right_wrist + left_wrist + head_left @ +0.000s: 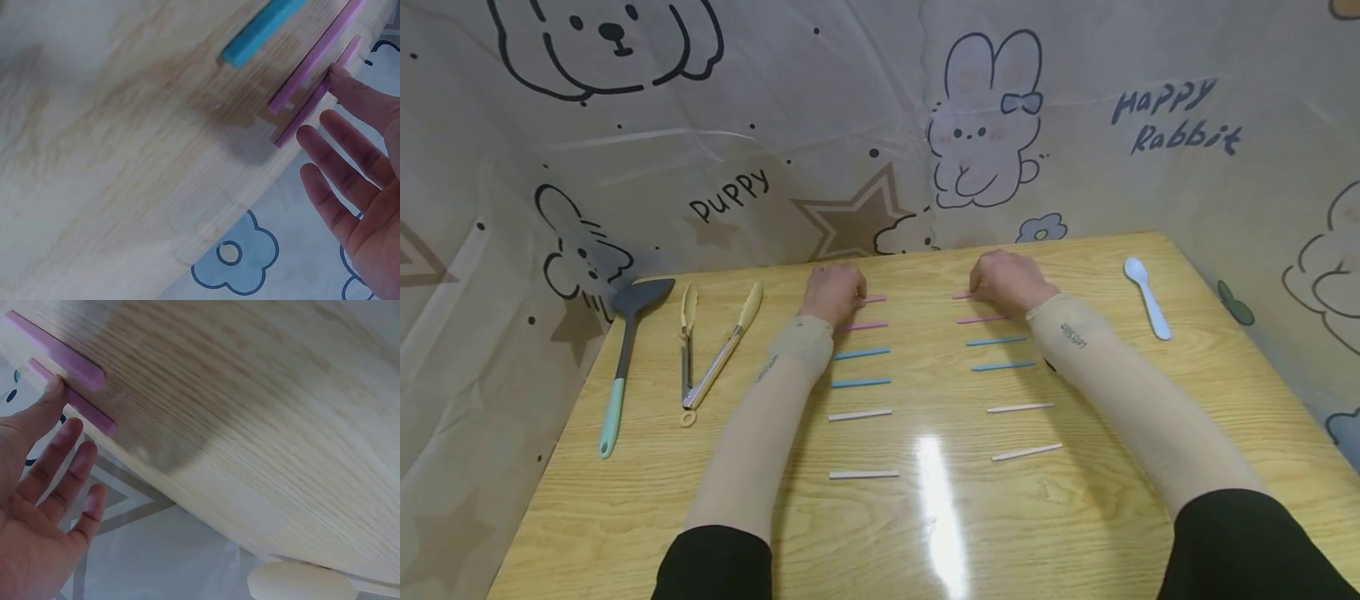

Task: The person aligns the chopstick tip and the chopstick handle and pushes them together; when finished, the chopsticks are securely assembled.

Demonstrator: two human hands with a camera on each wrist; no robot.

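Two columns of thin sticks lie on the wooden table, each running from pink at the far end through blue to white. My left hand (833,293) pinches the farthest pink stick (94,414) of the left column near the back edge. Its thumb lies on the stick, three fingers hang loose, and the index finger is hidden. Likewise, my right hand (1009,282) has its thumb on the farthest pink stick (300,122) of the right column, index finger hidden. Close beside each is a second pink stick, (59,350) on the left and another pink stick (315,56) on the right.
On the left lie a spatula (631,333) with a mint handle and metal tongs (722,358) with cream tips. A pale blue spoon (1147,297) lies at the right. Blue sticks (861,382) and white sticks (863,475) lie nearer me. A printed cloth (850,125) hangs behind the table.
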